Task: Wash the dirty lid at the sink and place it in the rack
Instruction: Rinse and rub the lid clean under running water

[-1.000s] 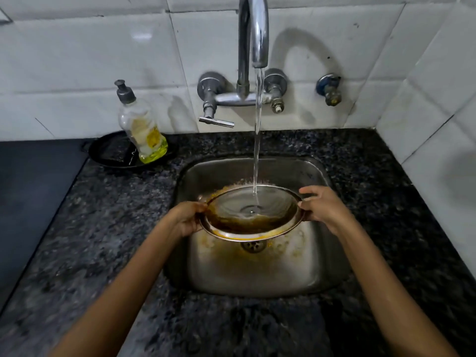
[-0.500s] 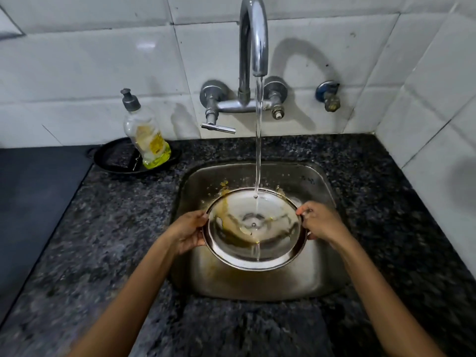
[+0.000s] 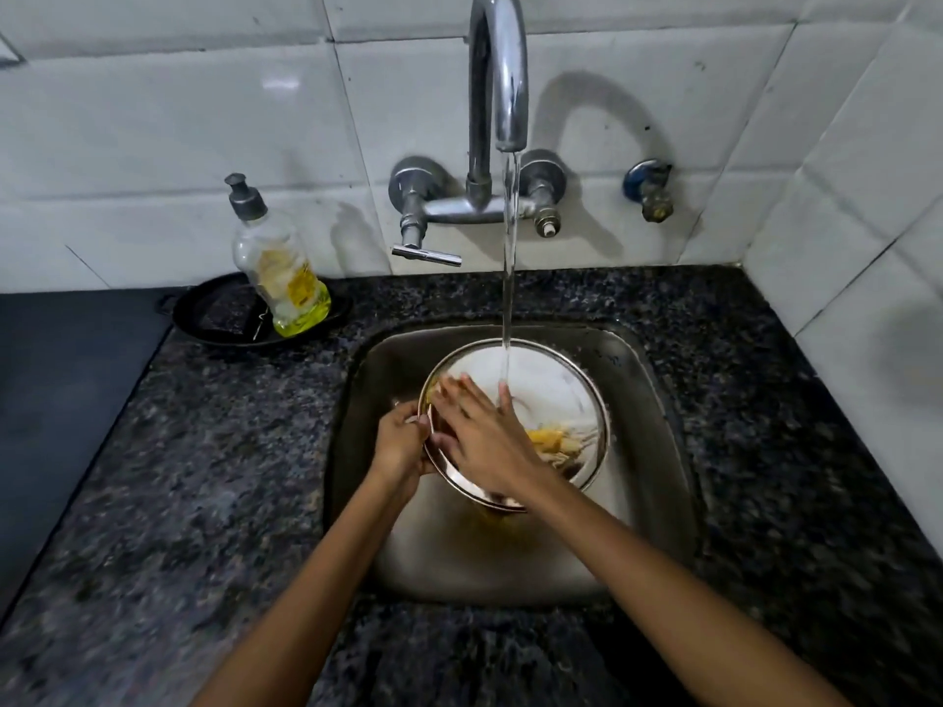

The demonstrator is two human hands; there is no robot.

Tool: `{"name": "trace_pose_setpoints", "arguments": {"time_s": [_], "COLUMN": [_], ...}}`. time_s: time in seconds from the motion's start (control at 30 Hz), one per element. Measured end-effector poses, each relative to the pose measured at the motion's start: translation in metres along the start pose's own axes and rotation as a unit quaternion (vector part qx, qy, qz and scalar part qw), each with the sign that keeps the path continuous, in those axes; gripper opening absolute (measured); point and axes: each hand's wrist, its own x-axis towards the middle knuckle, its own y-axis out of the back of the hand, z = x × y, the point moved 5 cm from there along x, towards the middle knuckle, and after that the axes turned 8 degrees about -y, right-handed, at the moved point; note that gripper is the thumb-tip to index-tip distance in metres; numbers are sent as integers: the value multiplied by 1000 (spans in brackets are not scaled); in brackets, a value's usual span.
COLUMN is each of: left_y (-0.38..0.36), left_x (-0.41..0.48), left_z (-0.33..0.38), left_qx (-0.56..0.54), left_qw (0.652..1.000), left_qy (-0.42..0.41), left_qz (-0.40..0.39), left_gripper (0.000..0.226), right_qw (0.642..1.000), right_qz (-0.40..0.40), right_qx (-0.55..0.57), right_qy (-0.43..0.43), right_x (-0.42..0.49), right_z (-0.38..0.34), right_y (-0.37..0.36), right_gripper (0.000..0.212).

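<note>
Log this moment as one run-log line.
stage: rinsing | left hand: grips lid rim | right hand: flat, rubbing lid's inside | tap: running onto lid | residue: yellow, remains | rack: not visible

1. My left hand (image 3: pixel 400 443) sits just left of frame centre, fingers curled shut in a grip, knuckles toward the camera.
2. My right hand (image 3: pixel 479 441) lies flat and open just beside it, palm down, fingers (image 3: pixel 454 395) spread and pointing toward the upper left; they are blurred.
3. Both bare forearms rise from the bottom edge and converge toward the centre, the right one crossing in from the lower right.
</note>
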Motion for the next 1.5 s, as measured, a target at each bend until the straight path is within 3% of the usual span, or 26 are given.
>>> {"name": "trace_pose_setpoints", "arguments": {"time_s": [0.17, 0.27, 0.4, 0.5, 0.67, 0.8, 0.87, 0.97, 1.13, 1.27, 1.33, 1.5], "left_y": [12, 21, 11, 1, 6, -1, 2, 18, 18, -1, -3, 14], "left_x": [0, 3, -3, -13, -12, -11, -10, -8, -5, -7, -6, -4], "left_z": [-4, -10, -19, -20, -10, -4, -4, -14, -29, -25, -22, -7], "left_qx": [-17, -39, -107, -98, -45, -36, -33, -42, -138, -138, -120, -58], "left_qw": [999, 996, 990, 993, 997, 996, 995, 991, 976, 979, 984, 986], "left_qy": [1, 3, 41, 50, 9, -13, -23, -14, 47, 55, 42, -22], "left_qz": [33, 75, 78, 43, 65, 75, 86, 130, 164, 143, 125, 155], "left_gripper": [29, 25, 27, 30, 33, 31, 27, 27, 32, 35, 35, 33], "right_qw": [988, 981, 996, 999, 983, 998, 994, 980, 990, 994, 994, 985], "right_qz": [59, 92, -11, 0, 78, 44, 64, 66, -5, -60, -41, 52], "right_qx": [-112, -126, -79, -51, -57, -20, -61, -126, -126, -85, -91, -128], "right_qy": [-90, -119, -40, 13, -154, -44, -65, -136, -57, 26, 38, -100], "right_x": [22, -12, -21, 7, 29, 25, 26, 6, -40, -8, 19, 38], "right_z": [77, 75, 20, 14, 62, 29, 53, 85, 32, 9, 19, 90], "right_y": [8, 4, -13, -7, 4, -2, 6, 9, 3, -10, -7, 8], "right_gripper": [66, 73, 62, 57, 66, 66, 67, 90, 114, 84, 71, 71]}}
